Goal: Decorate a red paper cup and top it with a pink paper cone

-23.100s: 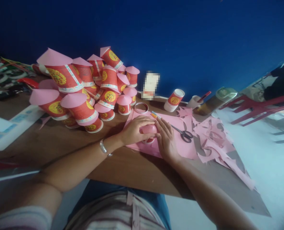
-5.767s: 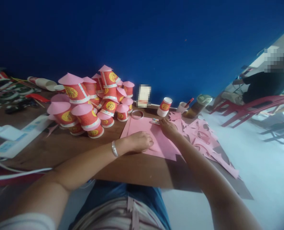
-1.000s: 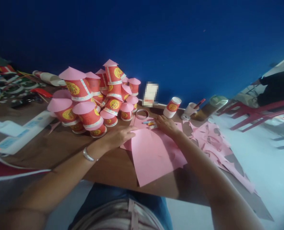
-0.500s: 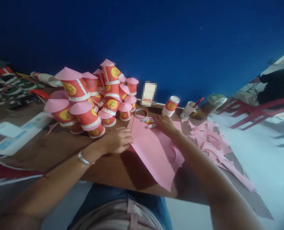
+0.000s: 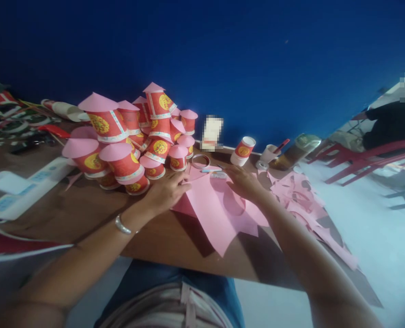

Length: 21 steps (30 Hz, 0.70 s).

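Observation:
My left hand (image 5: 170, 187) is closed, its thumb and fingers pinching the left edge of a sheet of pink paper (image 5: 205, 200). The sheet's near corner is raised and curved, and more pink paper shows beneath it. My right hand (image 5: 245, 183) lies on the right part of the paper with its fingers stretched out; the fingertips are blurred. By those fingertips lie a pen (image 5: 209, 171) and a small whitish object (image 5: 218, 175) I cannot make out. A roll of tape (image 5: 201, 161) lies just behind the paper.
Stacked red paper-cup lanterns (image 5: 120, 161) with pink cone roofs stand at left, beside a white power strip (image 5: 25, 191). A red-banded cup (image 5: 243, 150), a white cup (image 5: 268, 154) and a bottle (image 5: 296, 150) stand behind. Pink scraps (image 5: 305, 196) cover the right side.
My left hand has shifted slightly up and left, and the pink sheet's near corner has moved up and left. My right hand has slid a little right, off the pens.

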Tool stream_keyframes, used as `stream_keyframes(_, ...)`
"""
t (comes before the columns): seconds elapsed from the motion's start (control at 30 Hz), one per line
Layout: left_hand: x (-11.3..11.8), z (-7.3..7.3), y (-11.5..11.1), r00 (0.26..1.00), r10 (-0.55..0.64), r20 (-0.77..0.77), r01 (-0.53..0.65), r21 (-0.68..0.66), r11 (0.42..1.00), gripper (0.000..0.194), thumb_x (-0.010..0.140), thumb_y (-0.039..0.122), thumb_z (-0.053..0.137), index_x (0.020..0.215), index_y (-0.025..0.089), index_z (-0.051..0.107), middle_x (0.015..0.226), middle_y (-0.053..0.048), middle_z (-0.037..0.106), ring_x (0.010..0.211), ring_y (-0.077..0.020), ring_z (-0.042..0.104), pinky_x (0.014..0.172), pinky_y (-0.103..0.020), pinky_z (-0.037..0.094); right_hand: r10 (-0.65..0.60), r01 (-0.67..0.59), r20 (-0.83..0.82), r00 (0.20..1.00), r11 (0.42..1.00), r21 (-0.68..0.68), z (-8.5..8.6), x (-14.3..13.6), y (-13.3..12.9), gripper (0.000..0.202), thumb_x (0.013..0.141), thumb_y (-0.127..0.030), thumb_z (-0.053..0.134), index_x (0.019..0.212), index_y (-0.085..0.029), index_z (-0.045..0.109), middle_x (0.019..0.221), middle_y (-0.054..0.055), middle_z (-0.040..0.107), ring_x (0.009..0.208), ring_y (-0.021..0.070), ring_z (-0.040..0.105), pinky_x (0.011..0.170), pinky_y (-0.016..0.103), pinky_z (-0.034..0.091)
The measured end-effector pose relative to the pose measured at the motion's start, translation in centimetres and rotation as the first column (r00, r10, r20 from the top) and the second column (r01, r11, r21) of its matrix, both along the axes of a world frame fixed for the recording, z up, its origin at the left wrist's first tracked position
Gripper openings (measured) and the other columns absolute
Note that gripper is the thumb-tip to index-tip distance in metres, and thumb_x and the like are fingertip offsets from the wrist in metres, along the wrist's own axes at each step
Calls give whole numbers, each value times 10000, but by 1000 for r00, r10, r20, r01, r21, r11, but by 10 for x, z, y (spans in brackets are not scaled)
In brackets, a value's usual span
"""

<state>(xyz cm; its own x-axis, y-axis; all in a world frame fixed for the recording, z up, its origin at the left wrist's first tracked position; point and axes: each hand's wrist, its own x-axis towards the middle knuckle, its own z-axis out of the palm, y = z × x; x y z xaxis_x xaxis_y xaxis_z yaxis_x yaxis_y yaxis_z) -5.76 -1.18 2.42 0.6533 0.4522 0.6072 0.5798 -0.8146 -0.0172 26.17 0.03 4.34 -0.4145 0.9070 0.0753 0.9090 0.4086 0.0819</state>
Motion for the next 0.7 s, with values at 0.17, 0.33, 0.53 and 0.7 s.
stream_keyframes(0.17, -4, -16, 20, 989, 141, 51, -122, -278, 953, 301, 943, 77, 560, 1087, 203, 793, 1058, -65, 799, 900, -191, 755, 773, -295, 596, -40, 40, -9, 999, 999, 3, -5, 1, -8, 313, 1011, -126, 529, 1238, -164, 741, 1295, 165, 743, 1189, 293, 704, 897, 392, 608)
stream_keyframes(0.33, -8, -15, 25, 965, 248, 84, -193, -409, 892, 338, 938, 118, 527, 1160, 197, 768, 1158, -103, 821, 1032, -262, 785, 884, -381, 614, 12, -10, -57, 998, 999, 33, -8, -5, -29, 286, 1033, -189, 601, 1297, -169, 710, 1300, 148, 745, 1192, 289, 700, 953, 403, 597)
stream_keyframes(0.53, -7, -21, 24, 900, 362, 242, -70, -739, 670, 331, 912, 209, 588, 1232, 166, 662, 957, -84, 815, 849, -248, 771, 783, -370, 597, 252, -259, -174, 952, 966, -18, -25, -22, -75, 346, 1057, -284, 643, 1393, -202, 650, 1277, 121, 755, 1098, 247, 716, 831, 352, 610)
stream_keyframes(0.7, 13, -18, -5, 615, 536, 579, 518, -809, 280, 514, 997, 573, 549, 1310, 170, 615, 1124, -115, 798, 960, -265, 774, 787, -378, 621, 334, -335, -172, 927, 942, 27, -35, -41, -91, 397, 1039, -252, 652, 1433, -218, 632, 1286, 132, 747, 1112, 268, 693, 858, 372, 602)
